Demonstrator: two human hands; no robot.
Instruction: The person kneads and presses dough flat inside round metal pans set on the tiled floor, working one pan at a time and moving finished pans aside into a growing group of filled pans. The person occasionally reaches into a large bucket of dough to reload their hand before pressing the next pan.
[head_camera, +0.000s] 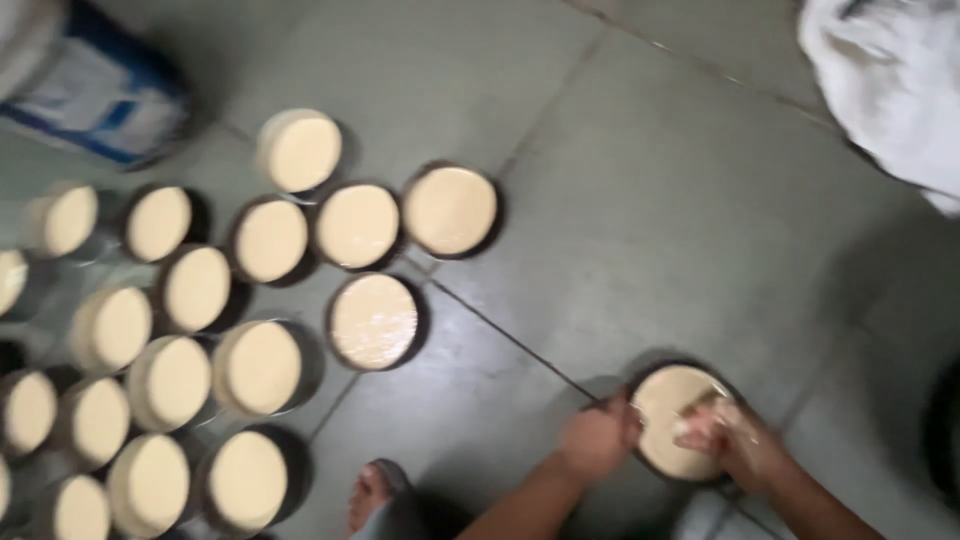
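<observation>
- Round pan, floor, lower right: we hold its rim w/ left hand, fingers closed.
- Right hand presses filling, fingers together.
- Step, we judge: smoothing; next needs even pressure.
- Filled pans grouped left.

Roughly twenty filled round pans

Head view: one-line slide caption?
Both hands, left and right, work a filled round pan on the tiled floor.

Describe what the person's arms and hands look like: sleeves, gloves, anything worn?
Both forearms are bare as far as the frame shows, with no sleeves visible. The left hand and right hand wear no gloves. Motion blur hides any rings or wristbands.
</observation>
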